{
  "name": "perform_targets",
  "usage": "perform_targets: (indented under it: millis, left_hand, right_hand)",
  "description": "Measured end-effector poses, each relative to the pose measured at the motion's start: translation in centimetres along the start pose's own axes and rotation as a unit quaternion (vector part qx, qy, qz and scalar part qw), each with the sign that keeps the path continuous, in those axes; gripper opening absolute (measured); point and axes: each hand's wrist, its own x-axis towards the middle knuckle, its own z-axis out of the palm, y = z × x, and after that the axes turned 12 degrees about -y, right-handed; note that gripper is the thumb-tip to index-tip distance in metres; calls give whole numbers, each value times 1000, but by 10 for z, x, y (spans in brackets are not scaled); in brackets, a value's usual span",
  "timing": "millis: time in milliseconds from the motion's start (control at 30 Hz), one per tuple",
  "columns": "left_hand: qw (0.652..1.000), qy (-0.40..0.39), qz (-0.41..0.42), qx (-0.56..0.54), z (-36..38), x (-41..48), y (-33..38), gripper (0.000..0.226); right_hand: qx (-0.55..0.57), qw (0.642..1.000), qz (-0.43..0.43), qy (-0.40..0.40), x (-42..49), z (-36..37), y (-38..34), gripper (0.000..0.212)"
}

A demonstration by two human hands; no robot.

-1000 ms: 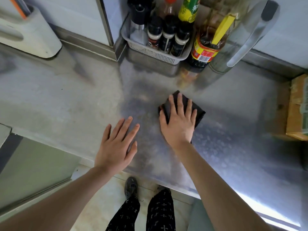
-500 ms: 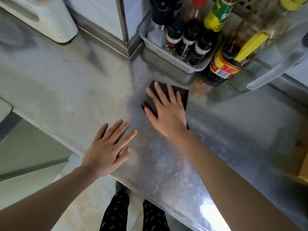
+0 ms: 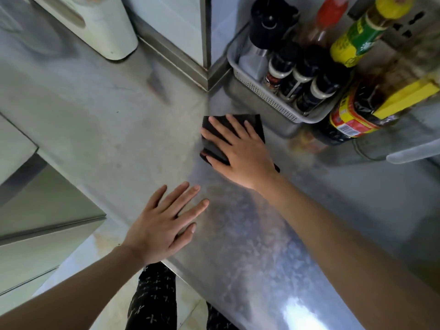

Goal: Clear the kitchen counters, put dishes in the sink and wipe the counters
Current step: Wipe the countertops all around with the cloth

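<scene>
A folded dark cloth (image 3: 254,122) lies flat on the steel counter (image 3: 107,129), close to the inner corner of the wall. My right hand (image 3: 240,151) presses down on the cloth with straight, spread fingers, covering most of it. My left hand (image 3: 164,222) rests flat on the counter near its front edge, fingers straight, holding nothing.
A grey perforated basket (image 3: 269,103) of spice jars and bottles stands just right of the cloth. A large dark sauce bottle with a yellow handle (image 3: 357,115) stands beside the basket, with a clear jug handle (image 3: 412,153) at the far right. A white appliance (image 3: 100,27) sits at the back left.
My right hand has slid the cloth left and back across the counter, from the middle toward the wall corner and basket. My left hand stays flat near the front edge.
</scene>
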Motion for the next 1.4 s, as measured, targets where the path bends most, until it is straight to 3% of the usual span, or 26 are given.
perform_targets:
  millis: [233,300,367,433,567,633,767,833,900,967,1033,1100,1200,1267,1333,1400]
  left_hand:
    - [1000,2,9,-16,2,0,-2,47]
    - [999,-1,17,-28,3,-1,-2,47]
    - [998,-10,24,-49,-1,-1,-2,47]
    - [997,-19,27,-73,-4,-1,-3,48]
    - [990,-23,37,-133,-10,-3,-5,45]
    - [982,1,60,-181,-17,-7,-14,40]
    - [986,40,75,-145,-32,-15,-64,39]
    - [995,21,66,-69,-37,-8,-101,44]
    - [997,-19,75,-1,-38,0,-129,49]
    - [994,-49,87,37,-35,3,-141,51]
    - [993,-55,90,54,-32,4,-143,52]
    - [993,-48,93,50,-32,5,-142,52]
    - [993,-48,95,43,-34,4,-142,52]
    - [993,-49,97,46,-35,4,-142,52]
    - [993,-50,95,42,-35,4,-141,52]
    - [994,-50,94,36,-35,4,-141,51]
  right_hand:
    - [50,975,219,-1,58,-12,-15,58]
    - [44,984,172,-15,50,-10,-26,57]
    - [18,997,63,-34,30,-9,-24,56]
    - [9,998,41,-38,14,-7,-15,56]
    - [90,957,277,14,4,0,-33,61]
    - [115,942,315,17,3,2,-56,61]
    - [63,977,202,1,-36,18,-110,55]
    - [37,979,200,-16,-65,28,-127,55]
    - [73,943,326,-2,-88,34,-137,58]
    - [152,852,501,23,-95,35,-153,61]
    - [193,783,589,50,-78,37,-183,64]
    - [193,797,570,59,-52,34,-217,60]
    - [125,894,429,13,-46,39,-243,57]
    - [89,920,383,-3,-62,45,-234,58]
    - [94,896,434,6,-76,50,-230,57]
    - [152,820,549,43,-73,50,-240,57]
